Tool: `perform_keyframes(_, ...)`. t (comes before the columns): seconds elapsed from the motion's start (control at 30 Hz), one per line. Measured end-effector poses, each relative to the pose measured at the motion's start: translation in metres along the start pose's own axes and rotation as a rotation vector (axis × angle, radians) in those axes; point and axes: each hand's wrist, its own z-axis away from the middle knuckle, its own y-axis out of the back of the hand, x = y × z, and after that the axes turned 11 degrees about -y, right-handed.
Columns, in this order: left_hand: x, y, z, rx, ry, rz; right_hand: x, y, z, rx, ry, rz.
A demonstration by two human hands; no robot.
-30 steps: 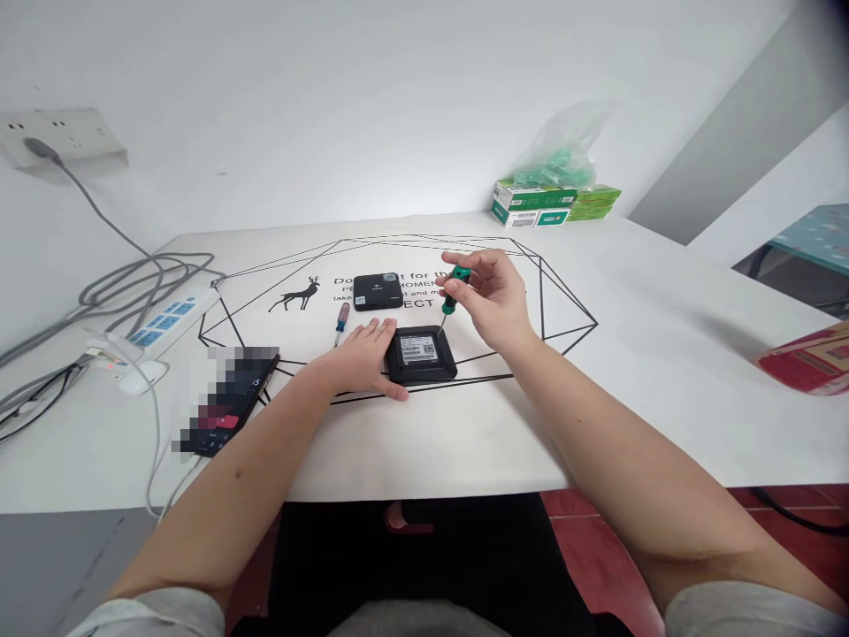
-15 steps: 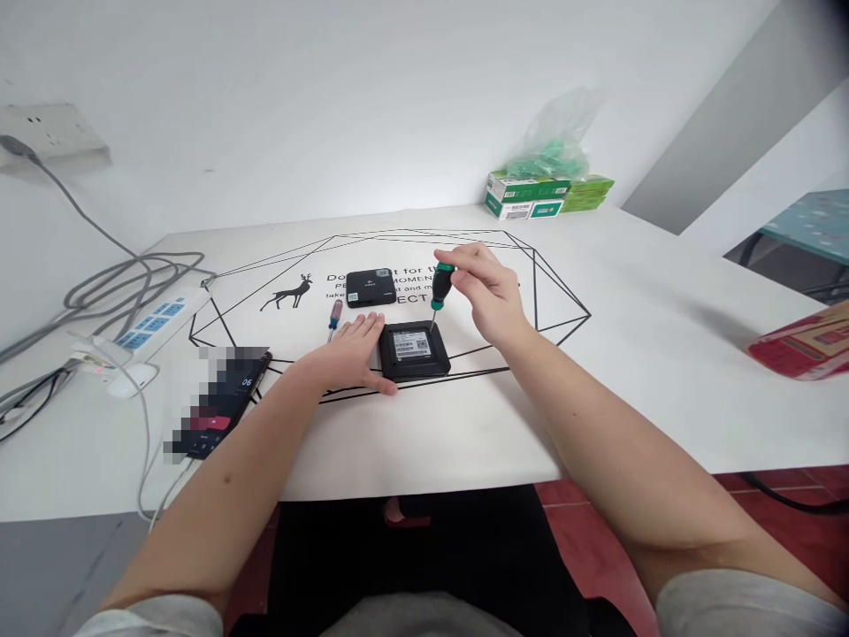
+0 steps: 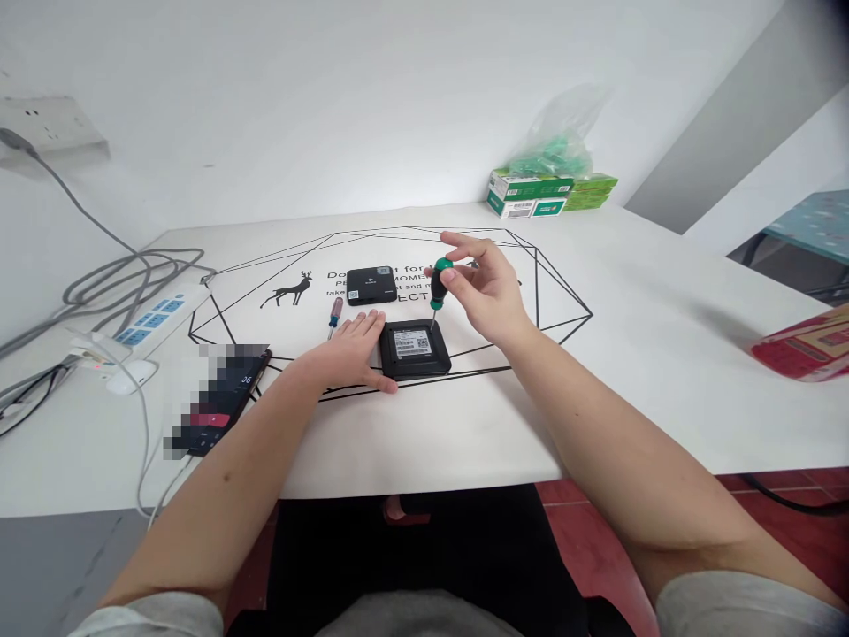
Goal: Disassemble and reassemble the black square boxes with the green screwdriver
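A square black plastic case (image 3: 406,363) lies on the table with a white printed label facing up. Flat beside its left edge rests my left hand (image 3: 351,351), fingers stretched out and the thumb along the near left corner. My right hand (image 3: 489,287) grips a screwdriver (image 3: 438,287) with a green and black handle, thumb against it and some fingers raised. The screwdriver stands nearly upright, its tip at the case's far right corner; the exact contact there is too small to make out. A second screwdriver (image 3: 336,311), with a reddish and blue handle, lies beyond my left hand, partly covered.
Another flat black box (image 3: 371,285) sits behind the case. To the left are a phone (image 3: 229,398), a power strip (image 3: 159,318) and coiled grey cables (image 3: 146,265). Green-and-white boxes (image 3: 527,196) under a plastic bag stand against the wall. A red package (image 3: 802,349) lies at right.
My right hand's fingers have lifted and opened out around the screwdriver handle, the thumb still against it. The left hand and the case have stayed in place.
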Motion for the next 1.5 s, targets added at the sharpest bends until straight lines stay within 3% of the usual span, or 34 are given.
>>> perform_keyframes(0.17,0.000,0.000,0.000,0.007,-0.008,-0.004,-0.001,-0.004,0.004,-0.073,-0.027,-0.063)
perform_keyframes(0.9,0.004,0.003,0.001,-0.010,0.020,-0.006,0.009,0.000,0.002,0.043,0.083,0.154)
perform_keyframes(1.23,0.006,0.004,0.002,-0.025,0.032,-0.022,0.006,0.003,0.001,0.040,0.048,0.134)
perform_keyframes(1.5,0.003,0.002,0.001,-0.004,0.006,-0.038,0.005,-0.002,0.000,-0.110,-0.009,-0.091)
